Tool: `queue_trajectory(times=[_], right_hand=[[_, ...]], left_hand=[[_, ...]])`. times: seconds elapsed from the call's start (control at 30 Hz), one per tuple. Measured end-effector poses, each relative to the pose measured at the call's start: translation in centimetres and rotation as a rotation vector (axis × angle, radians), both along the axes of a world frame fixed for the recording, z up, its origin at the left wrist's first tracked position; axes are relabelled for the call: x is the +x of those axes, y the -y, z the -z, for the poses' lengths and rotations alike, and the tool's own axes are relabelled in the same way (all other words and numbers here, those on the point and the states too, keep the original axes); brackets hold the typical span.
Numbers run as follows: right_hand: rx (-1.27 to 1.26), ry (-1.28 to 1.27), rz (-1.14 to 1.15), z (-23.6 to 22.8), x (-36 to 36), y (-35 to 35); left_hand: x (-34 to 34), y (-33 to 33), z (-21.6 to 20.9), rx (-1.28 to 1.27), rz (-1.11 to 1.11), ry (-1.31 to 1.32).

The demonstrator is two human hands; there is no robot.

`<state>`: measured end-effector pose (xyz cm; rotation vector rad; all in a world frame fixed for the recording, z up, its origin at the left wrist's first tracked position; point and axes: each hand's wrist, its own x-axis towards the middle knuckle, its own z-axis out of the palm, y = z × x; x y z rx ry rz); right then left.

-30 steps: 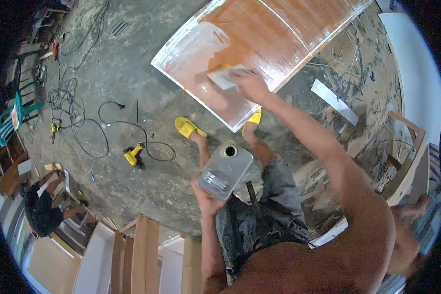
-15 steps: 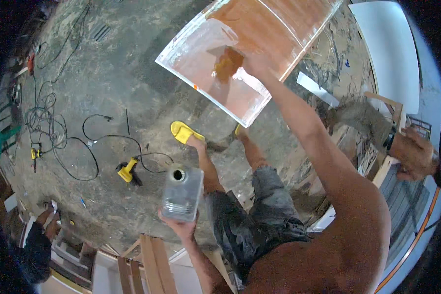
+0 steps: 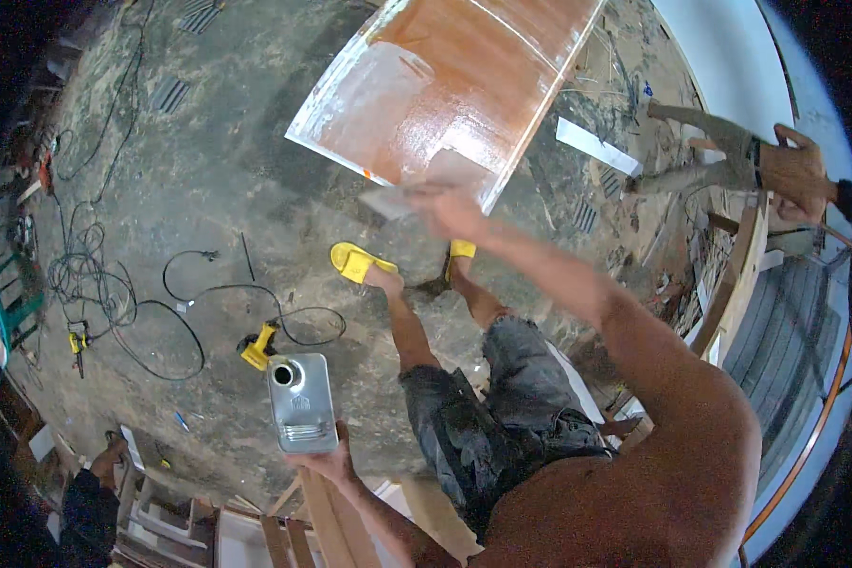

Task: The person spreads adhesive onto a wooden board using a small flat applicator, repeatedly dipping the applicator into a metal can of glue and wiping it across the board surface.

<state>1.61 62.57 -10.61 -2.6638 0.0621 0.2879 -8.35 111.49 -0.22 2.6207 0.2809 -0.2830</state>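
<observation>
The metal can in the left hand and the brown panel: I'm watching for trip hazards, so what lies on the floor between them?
In the head view, between the metal can and the brown panel lie a black cable, a yellow power tool and bare concrete floor.

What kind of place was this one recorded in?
Likely a woodworking or finishing workshop: a glossy brown panel lies on a rough concrete floor, with tangled power cords, a yellow power tool and stacked timber.

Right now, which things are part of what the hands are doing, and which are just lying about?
In use:
left hand holding metal can
right hand with rag
glossy brown panel

Lying about:
yellow power tool
black cables
white strip
</observation>
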Motion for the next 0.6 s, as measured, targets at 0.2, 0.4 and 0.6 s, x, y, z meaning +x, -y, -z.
queue_trajectory(times=[0.2, 0.4, 0.6], right_hand=[[-0.351, -0.057, -0.553, 2.7, -1.7, 10.4], [-0.258, -0.045, -0.74, 2.5, 4.5, 11.1], [-0.278, -0.226, -0.506, 5.8, 10.3, 10.9]], left_hand=[[-2.8, 3.2, 4.3, -0.649, -0.212, -0.147], [-4.9, 9.4, 1.7, -0.456, -0.003, -0.043], [-7.2, 15.3, 0.6, -0.422, 0.099, -0.018]])
